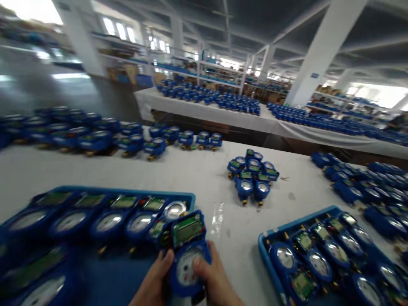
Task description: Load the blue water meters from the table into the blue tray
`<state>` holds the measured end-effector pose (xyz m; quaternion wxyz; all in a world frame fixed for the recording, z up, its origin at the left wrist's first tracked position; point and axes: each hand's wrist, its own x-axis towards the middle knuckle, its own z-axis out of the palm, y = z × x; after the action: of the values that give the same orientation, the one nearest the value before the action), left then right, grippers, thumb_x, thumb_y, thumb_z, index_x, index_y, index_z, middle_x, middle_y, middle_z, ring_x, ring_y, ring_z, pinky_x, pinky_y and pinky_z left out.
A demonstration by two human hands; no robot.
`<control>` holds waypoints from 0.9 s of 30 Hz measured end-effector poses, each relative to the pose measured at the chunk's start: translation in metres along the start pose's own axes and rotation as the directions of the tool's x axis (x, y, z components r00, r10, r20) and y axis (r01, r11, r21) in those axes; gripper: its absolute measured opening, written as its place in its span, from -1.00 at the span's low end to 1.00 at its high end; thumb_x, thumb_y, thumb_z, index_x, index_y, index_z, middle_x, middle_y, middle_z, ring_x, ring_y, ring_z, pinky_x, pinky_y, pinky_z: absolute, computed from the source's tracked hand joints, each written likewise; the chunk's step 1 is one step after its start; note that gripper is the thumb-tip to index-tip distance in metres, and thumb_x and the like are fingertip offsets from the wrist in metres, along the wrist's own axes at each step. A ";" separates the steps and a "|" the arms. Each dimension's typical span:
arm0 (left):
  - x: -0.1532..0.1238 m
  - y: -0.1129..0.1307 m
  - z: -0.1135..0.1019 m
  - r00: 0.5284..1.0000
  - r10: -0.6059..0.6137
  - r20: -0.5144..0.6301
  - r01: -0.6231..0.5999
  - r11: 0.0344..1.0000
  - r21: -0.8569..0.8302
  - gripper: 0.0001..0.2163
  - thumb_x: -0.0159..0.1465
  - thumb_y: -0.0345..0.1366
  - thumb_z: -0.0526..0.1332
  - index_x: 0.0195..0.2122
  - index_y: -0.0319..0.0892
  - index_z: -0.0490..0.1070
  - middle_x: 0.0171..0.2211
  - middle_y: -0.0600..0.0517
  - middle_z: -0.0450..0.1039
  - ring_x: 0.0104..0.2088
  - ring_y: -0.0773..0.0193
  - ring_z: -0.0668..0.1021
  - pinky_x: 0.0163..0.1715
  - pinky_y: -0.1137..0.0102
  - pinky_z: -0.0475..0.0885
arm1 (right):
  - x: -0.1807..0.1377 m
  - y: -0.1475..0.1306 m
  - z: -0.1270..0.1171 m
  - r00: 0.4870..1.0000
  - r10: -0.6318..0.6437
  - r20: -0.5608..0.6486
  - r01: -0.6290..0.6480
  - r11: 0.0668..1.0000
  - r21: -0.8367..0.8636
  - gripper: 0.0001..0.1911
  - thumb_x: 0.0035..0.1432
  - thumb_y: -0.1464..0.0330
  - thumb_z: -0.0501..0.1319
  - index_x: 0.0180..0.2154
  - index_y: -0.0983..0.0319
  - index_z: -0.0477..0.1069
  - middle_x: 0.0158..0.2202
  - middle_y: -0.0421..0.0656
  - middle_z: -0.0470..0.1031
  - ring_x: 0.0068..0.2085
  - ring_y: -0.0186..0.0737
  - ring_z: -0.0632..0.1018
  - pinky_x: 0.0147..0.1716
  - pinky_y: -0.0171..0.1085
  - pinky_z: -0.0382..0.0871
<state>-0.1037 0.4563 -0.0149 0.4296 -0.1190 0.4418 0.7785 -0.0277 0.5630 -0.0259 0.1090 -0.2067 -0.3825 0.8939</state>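
Observation:
Both hands hold one blue water meter (187,250) with a round dial and a green circuit board on top, low at the centre. My left hand (154,280) grips its left side, thumb on the rim. My right hand (215,280) grips the right side, thumb on the dial face. The meter sits over the right end of a blue tray (188,196) filled with several similar meters.
A second blue tray (264,250) of meters lies at lower right. A small cluster of meters (253,176) stands mid-table, rows of meters (95,136) at the far left and more (366,182) at right. Long tables with meters (223,100) stretch behind, beside a white pillar (321,55).

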 end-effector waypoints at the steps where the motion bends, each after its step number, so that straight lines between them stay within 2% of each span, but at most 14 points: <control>1: -0.010 -0.001 -0.003 1.000 0.017 -0.016 -0.017 1.000 -0.008 -0.38 0.12 -0.16 0.27 0.17 -0.12 0.07 0.00 -0.14 0.36 -0.06 0.07 0.46 -0.14 0.25 0.45 | -0.009 0.000 0.005 1.000 0.013 0.010 -0.013 0.999 -0.035 -0.32 -0.16 0.14 0.32 -0.02 0.26 0.17 -0.16 -0.05 0.46 -0.14 -0.07 0.50 -0.20 -0.18 0.40; 3: -0.026 -0.001 -0.005 0.997 0.081 0.004 -0.081 0.997 -0.017 -0.40 0.15 -0.24 0.25 0.18 -0.10 0.03 0.01 -0.13 0.35 -0.05 0.07 0.46 -0.14 0.24 0.46 | -0.023 0.002 0.015 0.998 0.039 0.053 -0.036 0.997 -0.067 -0.35 -0.09 0.15 0.29 0.01 0.25 0.15 -0.12 -0.05 0.44 -0.08 -0.07 0.47 -0.09 -0.14 0.36; 7: -0.052 0.006 -0.014 0.981 0.185 0.051 -0.181 0.981 -0.071 -0.45 0.20 -0.28 0.19 0.18 -0.11 0.01 -0.06 -0.14 0.41 -0.07 0.04 0.48 -0.17 0.19 0.46 | -0.043 0.011 0.038 0.991 0.069 0.111 -0.059 0.994 -0.090 -0.34 -0.06 0.16 0.29 0.03 0.23 0.12 -0.06 -0.05 0.41 -0.04 -0.07 0.44 -0.01 -0.08 0.30; 14: -0.087 0.042 -0.057 0.990 0.141 -0.014 -0.142 0.986 -0.084 -0.44 0.16 -0.30 0.24 0.16 -0.04 0.03 -0.09 -0.06 0.44 -0.14 0.14 0.52 -0.15 0.28 0.46 | -0.052 0.050 0.082 0.983 0.160 0.093 -0.158 0.987 -0.034 -0.21 -0.03 0.16 0.27 0.16 0.17 -0.05 -0.01 -0.03 0.38 -0.02 0.00 0.42 -0.08 -0.02 0.35; 19: -0.093 0.069 -0.094 0.993 0.075 -0.092 -0.082 0.994 -0.074 -0.45 0.14 -0.28 0.26 0.13 -0.07 0.07 -0.13 -0.06 0.45 -0.19 0.13 0.53 -0.24 0.28 0.49 | -0.046 0.089 0.101 0.966 0.243 0.087 -0.246 0.969 0.031 -0.27 0.05 0.03 0.15 0.17 0.17 -0.02 0.09 -0.03 0.29 0.05 -0.01 0.36 -0.11 -0.07 0.37; 22: -0.091 0.078 -0.123 0.994 0.062 -0.087 -0.070 0.993 -0.096 -0.47 0.13 -0.28 0.26 0.10 -0.07 0.09 -0.11 -0.05 0.44 -0.20 0.13 0.53 -0.23 0.27 0.49 | -0.039 0.108 0.115 0.960 0.268 0.082 -0.267 0.963 -0.026 -0.38 0.08 0.13 0.17 0.14 0.15 0.07 0.07 -0.07 0.32 0.03 -0.05 0.38 -0.11 -0.11 0.37; 27: -0.082 0.075 -0.175 0.998 -0.023 -0.063 0.016 0.993 -0.119 -0.46 0.14 -0.26 0.25 0.10 -0.10 0.05 -0.03 -0.08 0.39 -0.12 0.13 0.49 -0.15 0.26 0.44 | -0.021 0.141 0.124 0.953 0.301 -0.016 -0.301 0.945 -0.132 -0.43 0.01 0.25 0.24 0.05 0.21 0.18 -0.06 -0.08 0.43 -0.09 -0.10 0.46 -0.13 -0.16 0.35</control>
<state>-0.1465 0.2538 -0.0269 0.4150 -0.1736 0.4074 0.7948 -0.0708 0.3802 -0.0456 -0.0435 -0.2676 -0.4055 0.8730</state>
